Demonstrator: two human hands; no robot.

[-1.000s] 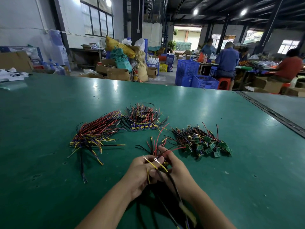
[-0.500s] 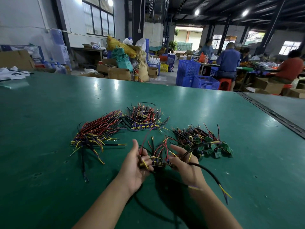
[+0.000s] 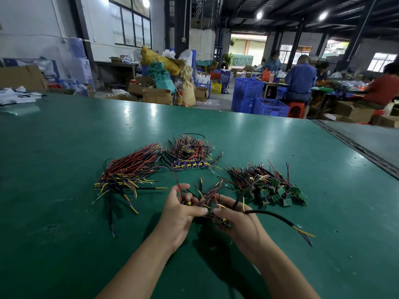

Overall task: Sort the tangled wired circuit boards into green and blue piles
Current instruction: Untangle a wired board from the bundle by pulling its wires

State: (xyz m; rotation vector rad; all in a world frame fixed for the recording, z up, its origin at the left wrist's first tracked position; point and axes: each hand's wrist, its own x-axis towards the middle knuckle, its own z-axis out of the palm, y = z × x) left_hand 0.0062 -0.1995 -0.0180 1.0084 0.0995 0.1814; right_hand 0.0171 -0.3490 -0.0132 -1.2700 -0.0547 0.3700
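Both forearms reach in from the near edge and meet at the middle, the left hand (image 3: 179,212) and the right hand (image 3: 239,225) turned towards each other with their fingertips almost touching. They work over a wide green worktop (image 3: 64,234) in a large workshop. Beyond its far edge stand blue crates (image 3: 259,100) and cardboard boxes (image 3: 157,96), and people (image 3: 300,80) sit at other benches to the right. Each hand has its fingers curled onto a small tangle of wired boards (image 3: 207,201) held between them just above the surface, the left thumb sticking up beside a red wire. I cannot tell what colour the boards in it are. A black cable (image 3: 278,216) runs from the right hand out to the right, its yellow and purple ends hanging free. On the worktop beyond the hands lie three heaps, well apart from the grasp: a long bundle of wires (image 3: 129,171) to the left, the blue-board pile (image 3: 190,166) at the centre back, and the green-board pile (image 3: 280,190) to the right.
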